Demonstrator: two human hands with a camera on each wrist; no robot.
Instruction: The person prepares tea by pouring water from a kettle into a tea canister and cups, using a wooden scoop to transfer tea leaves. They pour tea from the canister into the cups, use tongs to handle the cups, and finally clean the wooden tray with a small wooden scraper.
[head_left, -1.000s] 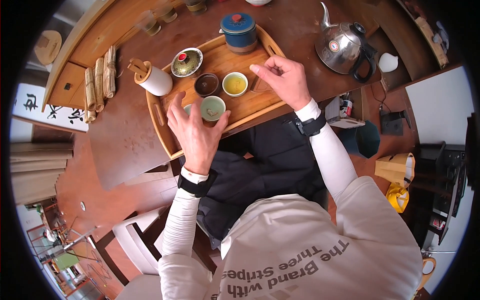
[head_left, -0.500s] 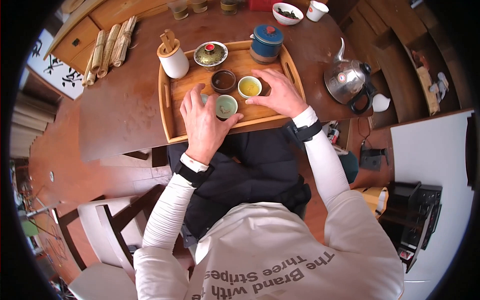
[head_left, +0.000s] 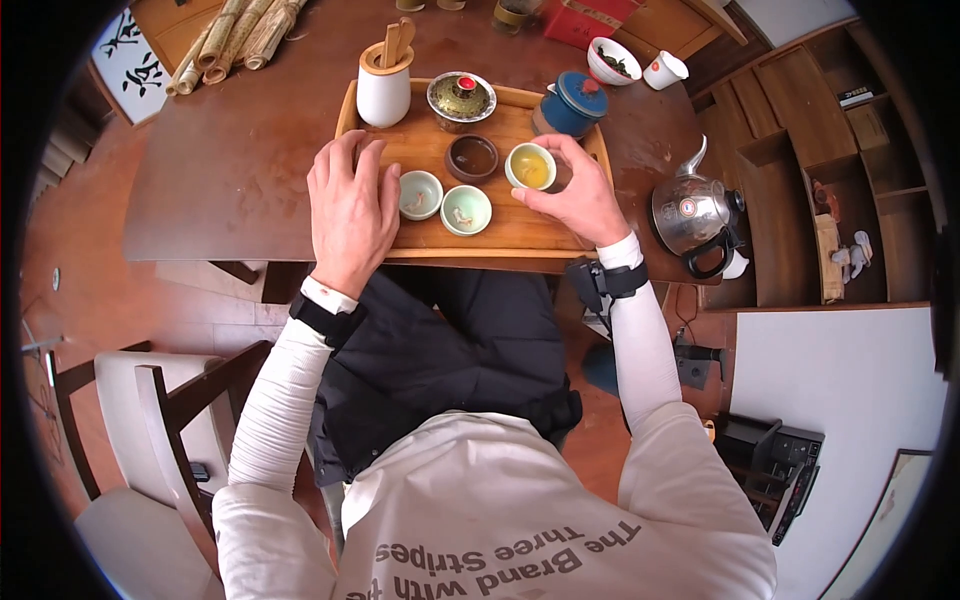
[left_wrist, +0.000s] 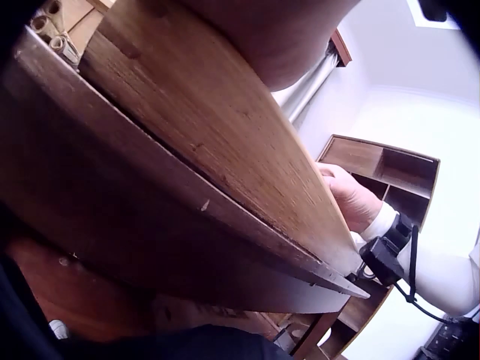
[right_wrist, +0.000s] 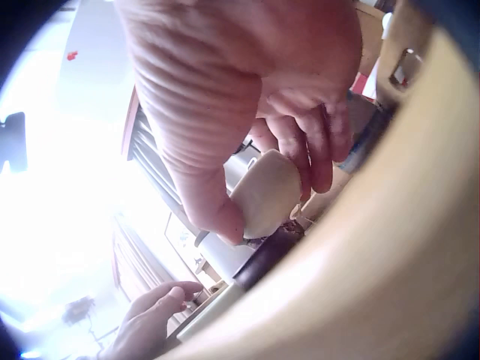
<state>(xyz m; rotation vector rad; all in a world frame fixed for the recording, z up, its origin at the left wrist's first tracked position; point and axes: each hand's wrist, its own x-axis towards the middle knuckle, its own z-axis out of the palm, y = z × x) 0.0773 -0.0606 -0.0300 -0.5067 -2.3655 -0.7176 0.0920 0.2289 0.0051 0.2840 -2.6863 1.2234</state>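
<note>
My right hand [head_left: 585,200] pinches a small pale teacup [head_left: 531,167] of yellow tea between thumb and fingers. In the right wrist view, the same teacup [right_wrist: 270,191] appears tilted, beside a dark brown cup. My left hand [head_left: 350,210] holds nothing; its loosely bent fingers are over the left side of the wooden tray [head_left: 500,254]. Close to its thumb stands a pale green cup [head_left: 420,197], and a second pale green cup [head_left: 466,211] is just right of that. Each has a small figure inside. Behind them sits the brown cup [head_left: 472,158] with dark contents.
On the tray stand a white tool holder [head_left: 384,97], a patterned lidded bowl [head_left: 461,100] and a blue teapot [head_left: 575,103]. A steel kettle [head_left: 697,212] is to the right. Farther back are a bowl of leaves [head_left: 613,62], a white cup [head_left: 666,70] and a red box [head_left: 585,20].
My right hand has come down to the tea-filled cup and now pinches it. My left hand has drawn away leftward from the two green cups, uncovering both. The head view has shifted.
</note>
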